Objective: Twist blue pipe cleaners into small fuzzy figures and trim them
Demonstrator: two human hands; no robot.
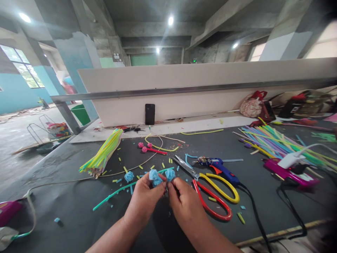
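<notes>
My left hand (146,193) is closed around light blue fuzzy pieces (155,176) at the centre of the table. Beside it, almost touching, my right hand (183,196) pinches another light blue fuzzy ball (170,174). What lies between the fingertips is too small to make out. A loose blue fuzzy ball (129,176) rests left of my hands, and a teal pipe cleaner (113,196) runs behind them. Scissors (218,191) with red and yellow handles lie open to the right, near a blue glue gun (223,171).
A yellow-green bundle (104,153) lies at left, a multicoloured bundle (279,144) at right. A magenta power strip (292,174) has cords trailing forward. Behind are pink balls on a red stem (155,151) and a phone (150,114) leaning on the board. Small cut bits are scattered about.
</notes>
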